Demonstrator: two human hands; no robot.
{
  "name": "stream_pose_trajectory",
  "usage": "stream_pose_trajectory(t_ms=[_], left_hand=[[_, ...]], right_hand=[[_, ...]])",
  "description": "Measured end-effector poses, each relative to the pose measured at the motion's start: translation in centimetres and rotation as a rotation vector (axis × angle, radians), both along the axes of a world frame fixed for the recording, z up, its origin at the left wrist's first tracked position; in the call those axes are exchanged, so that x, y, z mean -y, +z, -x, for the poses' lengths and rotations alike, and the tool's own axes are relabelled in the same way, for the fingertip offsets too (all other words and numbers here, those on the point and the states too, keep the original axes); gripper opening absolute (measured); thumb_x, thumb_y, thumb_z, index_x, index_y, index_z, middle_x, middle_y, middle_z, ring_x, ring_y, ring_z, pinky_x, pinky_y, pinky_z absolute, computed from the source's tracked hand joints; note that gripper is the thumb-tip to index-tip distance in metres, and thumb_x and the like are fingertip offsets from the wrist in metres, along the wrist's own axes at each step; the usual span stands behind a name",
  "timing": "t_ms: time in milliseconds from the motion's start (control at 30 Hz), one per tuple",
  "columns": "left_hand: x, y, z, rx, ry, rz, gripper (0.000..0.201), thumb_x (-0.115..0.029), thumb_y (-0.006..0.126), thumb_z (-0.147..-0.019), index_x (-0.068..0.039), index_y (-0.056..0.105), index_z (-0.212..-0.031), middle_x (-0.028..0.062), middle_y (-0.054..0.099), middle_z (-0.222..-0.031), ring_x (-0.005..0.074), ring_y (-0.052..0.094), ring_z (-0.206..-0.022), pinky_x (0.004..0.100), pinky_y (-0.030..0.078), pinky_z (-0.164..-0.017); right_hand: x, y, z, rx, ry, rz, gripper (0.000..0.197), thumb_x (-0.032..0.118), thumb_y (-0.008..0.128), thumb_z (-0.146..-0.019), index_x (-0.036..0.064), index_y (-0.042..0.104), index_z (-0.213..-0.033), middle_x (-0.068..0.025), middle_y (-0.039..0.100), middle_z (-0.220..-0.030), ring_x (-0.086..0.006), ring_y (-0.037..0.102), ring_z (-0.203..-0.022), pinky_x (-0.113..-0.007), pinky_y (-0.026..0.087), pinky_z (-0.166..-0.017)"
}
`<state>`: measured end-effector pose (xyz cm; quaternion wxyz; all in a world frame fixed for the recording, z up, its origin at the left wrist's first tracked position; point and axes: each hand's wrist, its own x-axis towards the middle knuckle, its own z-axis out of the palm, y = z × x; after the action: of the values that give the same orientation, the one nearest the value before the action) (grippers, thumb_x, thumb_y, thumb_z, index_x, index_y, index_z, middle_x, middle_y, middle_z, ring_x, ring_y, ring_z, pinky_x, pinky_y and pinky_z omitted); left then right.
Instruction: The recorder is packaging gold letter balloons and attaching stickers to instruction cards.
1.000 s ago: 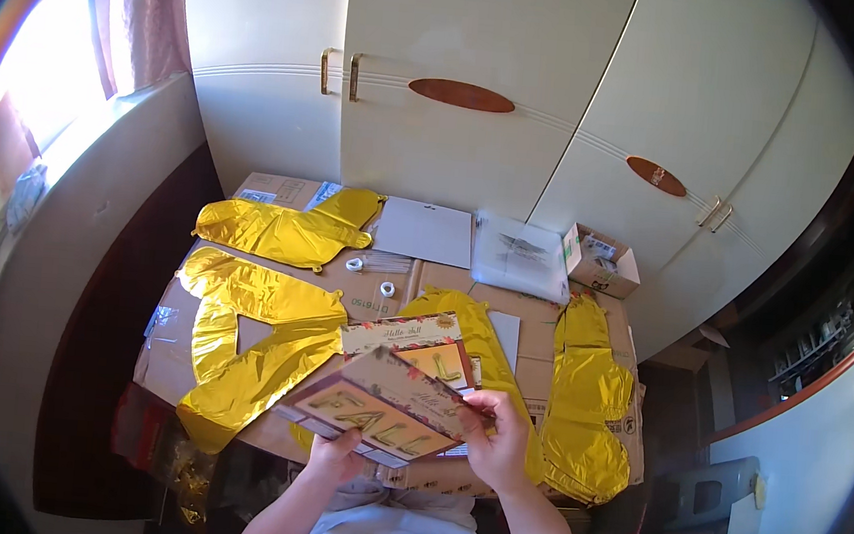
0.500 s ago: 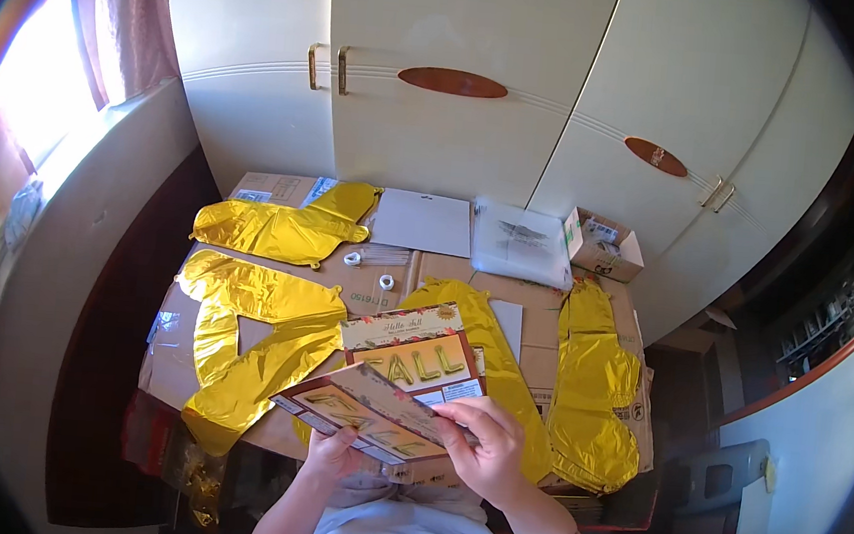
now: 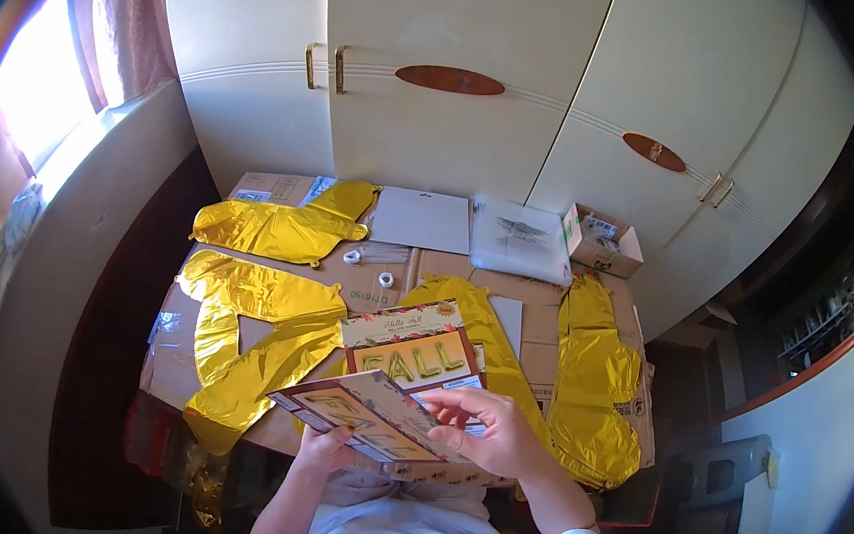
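Printed card (image 3: 367, 415), pinched at its near edge by the left hand (image 3: 326, 448), partly hidden behind the right hand (image 3: 486, 430). Held tilted, overlapping a second card (image 3: 412, 351) in view. Cannot tell whether touched by right fingers, loosely curled and parted

A printed card (image 3: 373, 415), with autumn leaves along its pale upper band and gold letters on a dark-bordered orange panel, slants in the air, its lower edge in the left hand (image 3: 327, 448).

The right hand (image 3: 491, 435) has parted its fingers.
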<state>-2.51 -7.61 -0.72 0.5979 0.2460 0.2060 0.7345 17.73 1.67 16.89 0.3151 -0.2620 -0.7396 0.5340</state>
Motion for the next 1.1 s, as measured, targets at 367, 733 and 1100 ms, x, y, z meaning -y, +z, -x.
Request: stream_pose_trajectory(t_ms=[367,733,1100], left_hand=[[0.0,0.2,0.2,-0.023,0.024,-0.001,0.053,-0.013,0.068,-0.078,-0.002,0.045,-0.124,0.0155,0.054,-0.118,0.0299,0.054,-0.108,0.0451,0.044,-0.092],[-0.2,1.7,-0.7,0.086,-0.013,-0.055,0.047,-0.013,0.068,-0.079,-0.004,0.047,-0.121,0.014,0.057,-0.114,0.0294,0.058,-0.102,0.0468,0.048,-0.087],[-0.1,3.2,-0.7,0.099,-0.014,-0.08,0.045,-0.012,0.067,-0.079,-0.005,0.048,-0.119,0.0138,0.058,-0.11,0.0294,0.059,-0.101,0.0466,0.048,-0.086]], right_hand=[[-0.2,0.4,0.4,0.013,-0.11,-0.363,0.011,0.001,0.069,-0.074,0.0035,0.066,-0.085,-0.0069,0.065,-0.079,-0.0147,0.061,-0.071,-0.027,0.049,-0.062],[0.8,-1.2,0.4,-0.297,-0.014,-0.274,0.02,0.002,0.069,-0.075,0.0047,0.062,-0.093,-0.0053,0.064,-0.083,-0.0161,0.062,-0.074,-0.027,0.051,-0.066],[1.0,-1.7,0.5,-0.179,0.03,0.039,0.031,0.008,0.073,-0.075,0.0046,0.06,-0.103,-0.0049,0.065,-0.084,-0.0104,0.063,-0.078,-0.024,0.052,-0.069]])
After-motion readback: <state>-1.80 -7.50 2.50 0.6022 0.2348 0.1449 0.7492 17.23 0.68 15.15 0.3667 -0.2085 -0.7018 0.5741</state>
